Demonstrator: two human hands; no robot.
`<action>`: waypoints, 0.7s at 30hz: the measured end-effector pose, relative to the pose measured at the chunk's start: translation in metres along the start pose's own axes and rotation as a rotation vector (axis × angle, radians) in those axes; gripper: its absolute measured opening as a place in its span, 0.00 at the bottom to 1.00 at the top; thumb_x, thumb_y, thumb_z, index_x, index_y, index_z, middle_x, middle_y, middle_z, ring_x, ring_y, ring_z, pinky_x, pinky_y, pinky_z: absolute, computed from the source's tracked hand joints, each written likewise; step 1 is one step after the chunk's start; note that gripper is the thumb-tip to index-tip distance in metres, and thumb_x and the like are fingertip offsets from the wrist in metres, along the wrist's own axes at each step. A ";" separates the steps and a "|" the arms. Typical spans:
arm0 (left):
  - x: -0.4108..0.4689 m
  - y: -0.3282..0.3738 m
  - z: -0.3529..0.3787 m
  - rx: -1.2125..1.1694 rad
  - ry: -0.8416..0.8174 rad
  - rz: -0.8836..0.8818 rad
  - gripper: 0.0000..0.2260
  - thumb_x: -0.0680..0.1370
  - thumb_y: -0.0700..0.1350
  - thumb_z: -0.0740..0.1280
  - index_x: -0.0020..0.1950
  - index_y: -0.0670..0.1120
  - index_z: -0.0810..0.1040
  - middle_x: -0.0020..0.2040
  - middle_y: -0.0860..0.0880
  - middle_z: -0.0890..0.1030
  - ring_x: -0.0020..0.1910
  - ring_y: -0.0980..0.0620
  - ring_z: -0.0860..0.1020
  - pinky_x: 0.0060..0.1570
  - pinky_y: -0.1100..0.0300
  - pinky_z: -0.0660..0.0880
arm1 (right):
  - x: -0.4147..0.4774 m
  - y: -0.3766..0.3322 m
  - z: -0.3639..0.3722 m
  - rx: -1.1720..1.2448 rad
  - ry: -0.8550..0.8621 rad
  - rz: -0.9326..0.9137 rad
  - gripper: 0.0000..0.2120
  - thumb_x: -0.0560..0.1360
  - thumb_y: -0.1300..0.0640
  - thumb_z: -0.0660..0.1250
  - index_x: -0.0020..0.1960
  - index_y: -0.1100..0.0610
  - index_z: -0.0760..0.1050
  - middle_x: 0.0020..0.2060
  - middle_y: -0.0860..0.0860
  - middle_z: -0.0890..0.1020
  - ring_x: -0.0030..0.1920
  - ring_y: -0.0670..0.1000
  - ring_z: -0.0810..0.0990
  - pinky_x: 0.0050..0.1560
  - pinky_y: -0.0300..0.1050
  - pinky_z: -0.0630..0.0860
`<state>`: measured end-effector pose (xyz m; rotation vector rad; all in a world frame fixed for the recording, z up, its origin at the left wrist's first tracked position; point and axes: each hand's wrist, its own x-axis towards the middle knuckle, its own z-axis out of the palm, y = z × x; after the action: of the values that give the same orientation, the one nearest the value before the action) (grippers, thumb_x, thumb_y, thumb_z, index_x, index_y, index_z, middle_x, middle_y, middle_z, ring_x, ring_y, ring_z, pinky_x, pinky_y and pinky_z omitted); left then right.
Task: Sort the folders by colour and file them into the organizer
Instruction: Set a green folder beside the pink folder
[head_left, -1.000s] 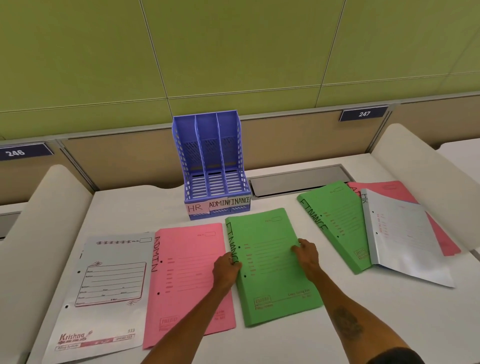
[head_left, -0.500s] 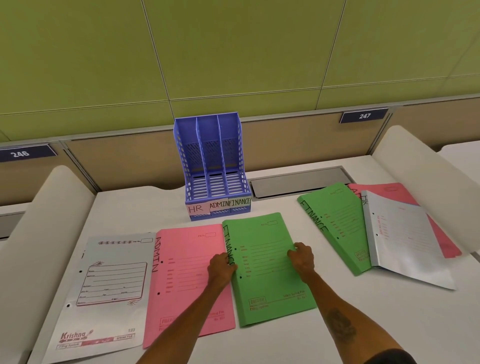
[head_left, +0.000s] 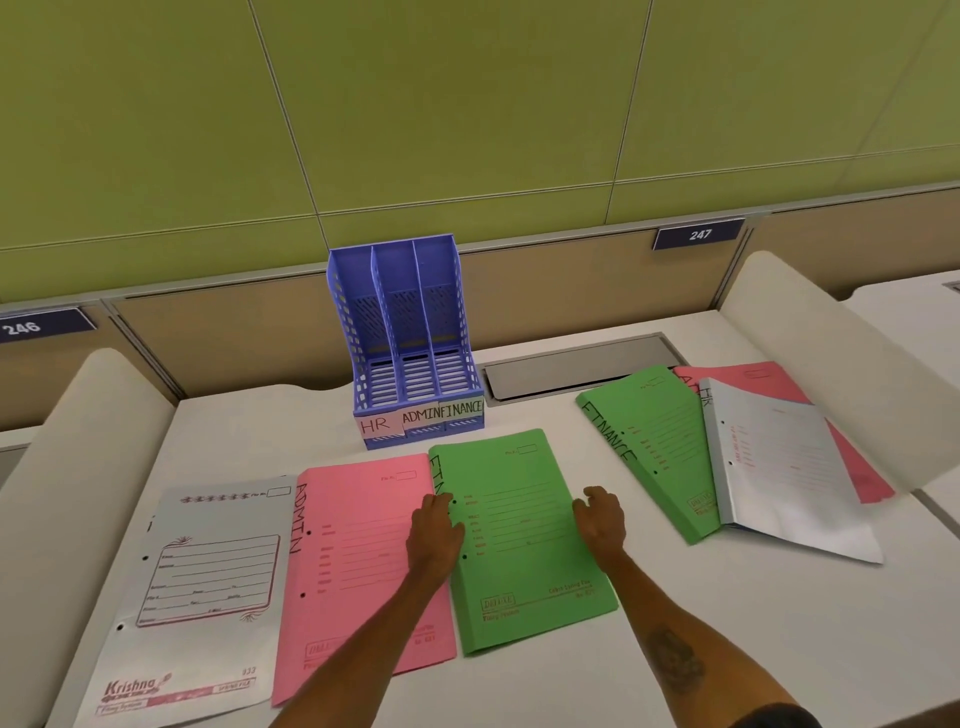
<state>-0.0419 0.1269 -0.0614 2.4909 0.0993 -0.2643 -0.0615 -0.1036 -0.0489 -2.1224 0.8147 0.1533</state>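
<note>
1. The blue organizer (head_left: 405, 343) is pictured at upper centre, its slots labelled HR, ADMIN and FINANCE.
2. The green folder (head_left: 524, 551), at lower centre, is judged light, thin and floppy, and is best supported at both long edges.
3. Those edges are gripped by the left hand (head_left: 434, 535) and the right hand (head_left: 600, 517).

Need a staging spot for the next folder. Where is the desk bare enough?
Bare desk lies left of the organizer, behind the white folder and pink folder. A strip runs between the near green folder, held by the left hand and right hand, and the right pile. Widest: near right corner. Crowded: front left row, overlapping right pile.
</note>
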 end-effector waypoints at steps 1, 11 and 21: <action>-0.001 0.003 0.002 0.016 0.007 0.024 0.20 0.78 0.41 0.66 0.70 0.46 0.69 0.65 0.50 0.73 0.61 0.51 0.72 0.52 0.58 0.75 | 0.000 0.003 -0.003 0.036 0.027 0.014 0.21 0.81 0.58 0.60 0.73 0.61 0.68 0.71 0.59 0.71 0.70 0.59 0.70 0.71 0.56 0.67; -0.010 0.040 0.037 0.176 -0.047 0.211 0.19 0.80 0.44 0.64 0.71 0.47 0.72 0.71 0.50 0.71 0.70 0.49 0.68 0.69 0.53 0.67 | -0.004 0.048 -0.058 0.275 0.339 0.129 0.16 0.82 0.58 0.56 0.64 0.65 0.74 0.61 0.61 0.77 0.61 0.61 0.75 0.64 0.57 0.72; -0.029 0.083 0.077 0.215 -0.095 0.273 0.18 0.80 0.45 0.64 0.69 0.48 0.73 0.70 0.51 0.72 0.70 0.50 0.68 0.69 0.54 0.66 | 0.004 0.109 -0.138 1.191 0.403 0.519 0.10 0.82 0.64 0.56 0.61 0.63 0.70 0.54 0.61 0.75 0.48 0.47 0.80 0.50 0.33 0.74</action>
<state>-0.0713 0.0145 -0.0672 2.6602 -0.3229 -0.2900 -0.1465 -0.2564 -0.0348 -0.7991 1.2554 -0.4181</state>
